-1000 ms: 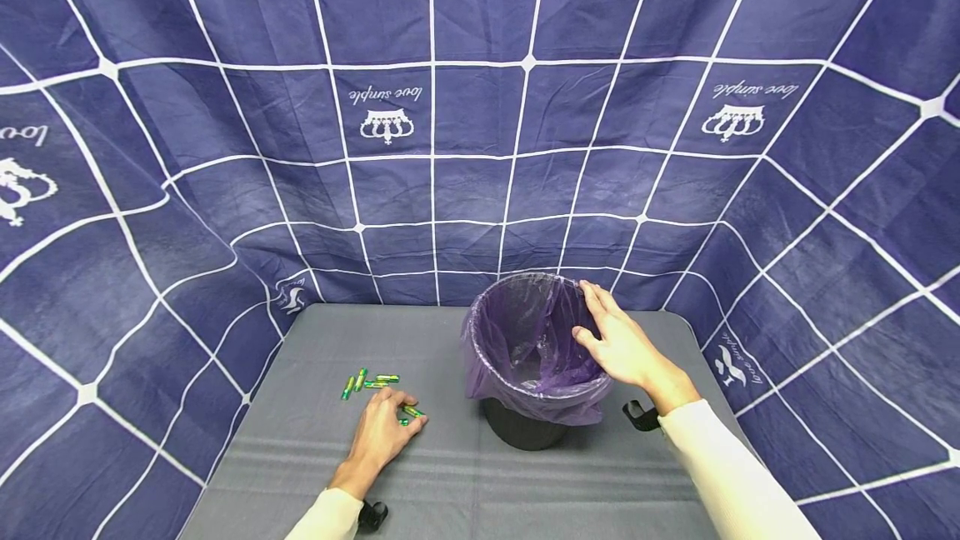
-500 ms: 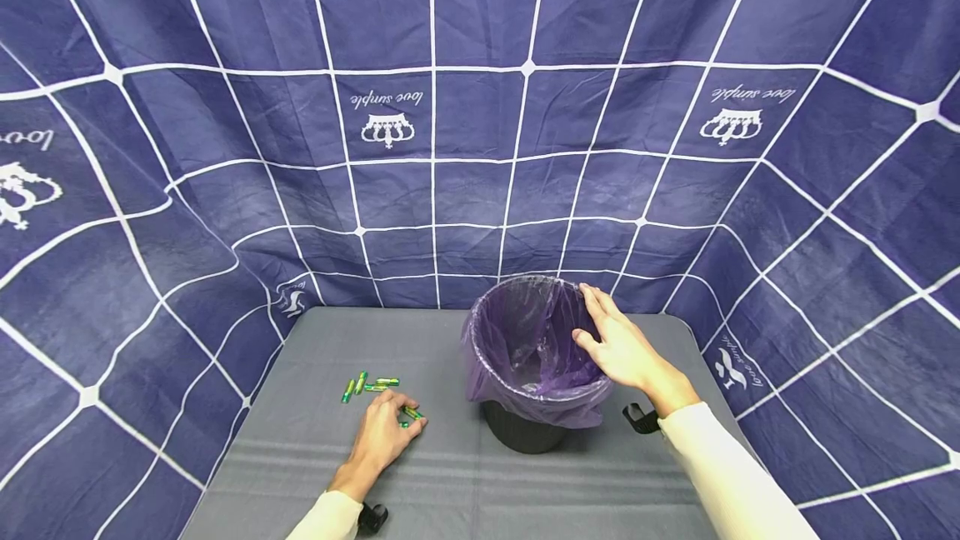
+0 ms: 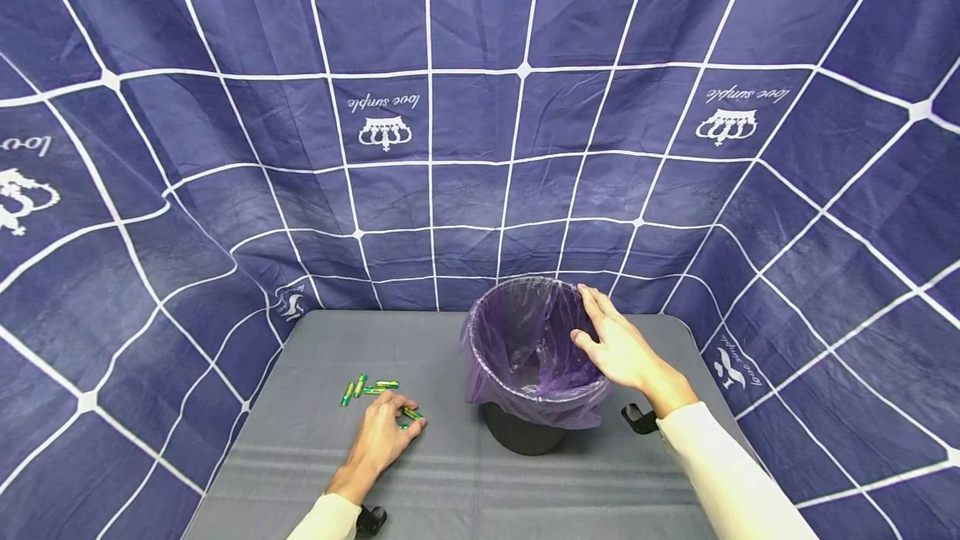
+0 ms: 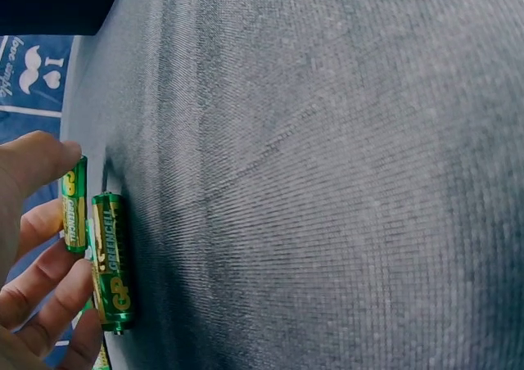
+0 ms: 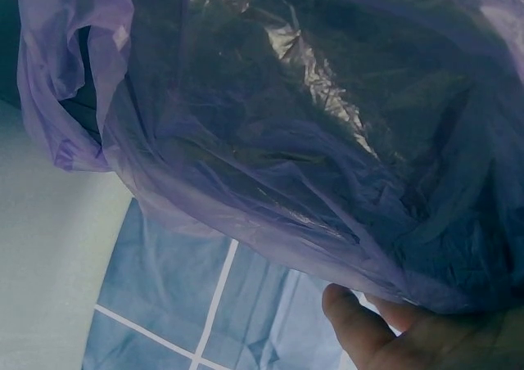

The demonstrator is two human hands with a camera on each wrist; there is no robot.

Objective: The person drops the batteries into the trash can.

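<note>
My left hand (image 3: 381,433) pinches a green-and-gold AA battery (image 4: 74,206) between thumb and fingertips, low over the grey table. Right beside those fingers, a second battery (image 4: 113,263) of the same kind lies on the cloth, partly hidden by the hand in the head view. Several more batteries (image 3: 361,387) lie in a loose group just beyond the left hand. On the right, my right hand (image 3: 626,348) rests at the rim of a black bin (image 3: 525,432) lined with a purple plastic bag (image 3: 540,411), fingers extended along the edge and thumb over the opening.
The grey cloth-covered table (image 3: 300,473) carries the bin right of centre. Blue curtains (image 3: 472,123) with white grid lines close off its back and both sides. Black straps with cameras sit at both wrists, the right strap (image 3: 640,418) close to the bin.
Both hands keep nearly the same place and pose. Only the head view has shifted slightly.
</note>
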